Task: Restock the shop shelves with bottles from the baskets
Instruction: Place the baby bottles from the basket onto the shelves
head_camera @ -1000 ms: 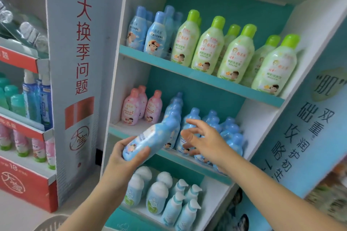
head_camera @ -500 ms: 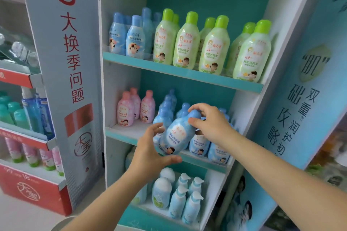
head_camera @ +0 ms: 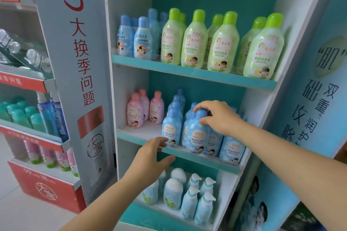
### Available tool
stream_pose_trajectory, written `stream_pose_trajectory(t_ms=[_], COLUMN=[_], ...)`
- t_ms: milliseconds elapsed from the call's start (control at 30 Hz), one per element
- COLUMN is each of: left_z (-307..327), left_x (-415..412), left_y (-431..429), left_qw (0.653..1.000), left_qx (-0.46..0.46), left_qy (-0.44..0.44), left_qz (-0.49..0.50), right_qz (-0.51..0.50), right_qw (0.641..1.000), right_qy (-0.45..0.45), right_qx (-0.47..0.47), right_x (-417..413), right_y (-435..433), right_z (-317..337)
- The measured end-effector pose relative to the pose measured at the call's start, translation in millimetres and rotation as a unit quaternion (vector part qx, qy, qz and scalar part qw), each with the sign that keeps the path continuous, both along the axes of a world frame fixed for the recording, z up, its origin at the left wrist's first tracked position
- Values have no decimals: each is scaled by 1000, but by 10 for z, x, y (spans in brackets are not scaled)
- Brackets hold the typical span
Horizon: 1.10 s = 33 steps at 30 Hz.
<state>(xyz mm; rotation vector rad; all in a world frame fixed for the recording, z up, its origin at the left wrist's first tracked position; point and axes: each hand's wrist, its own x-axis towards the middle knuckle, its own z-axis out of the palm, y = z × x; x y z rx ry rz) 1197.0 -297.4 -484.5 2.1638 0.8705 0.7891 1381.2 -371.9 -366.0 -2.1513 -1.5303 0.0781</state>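
Our right hand [head_camera: 219,118] fingers [head_camera: 203,106] grip the blue bottle [head_camera: 197,133] by its cap on the middle shelf [head_camera: 139,138]; our left hand [head_camera: 150,157] fingers spread wide below it.

Two bare forearms showed in the head view, both uncovered as far back as the frame reached, with no sleeve edge in sight. The left hand [head_camera: 150,157] was bare: no glove, ring or wristband could be seen on it. The right hand [head_camera: 218,118] was bare too, its wrist free of any watch or strap. The fingernails looked short and plain, though they were too small to tell any polish. Both arms were slim and smooth, without visible marks.
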Motion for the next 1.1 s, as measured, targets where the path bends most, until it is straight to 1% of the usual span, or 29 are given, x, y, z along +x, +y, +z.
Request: stream_pose_trajectory(t_ms=[100, 167, 300, 433, 767, 1100], left_z=[128, 200, 241, 203, 155, 192], left_x=[152, 289, 576, 759, 871, 860], left_y=[-56, -114, -224, -222, -226, -247], left_qw=[999, 998, 999, 997, 994, 991], left_qx=[43, 49, 23, 1, 25, 37], left_qy=[-14, -29, -13, -16, -6, 45], left_qz=[7, 16, 25, 70, 102, 124], right_qz=[6, 8, 7, 5, 6, 0], right_qw=[1000, 1000, 999, 999, 999, 999], right_qy=[7, 7, 12, 17, 28, 29], right_qx=[12, 17, 30, 33, 35, 39], right_x=[8, 17, 46, 85, 165, 167], right_y=[39, 66, 106, 112, 134, 207], right_z=[-19, -36, -79, -111, -118, -136])
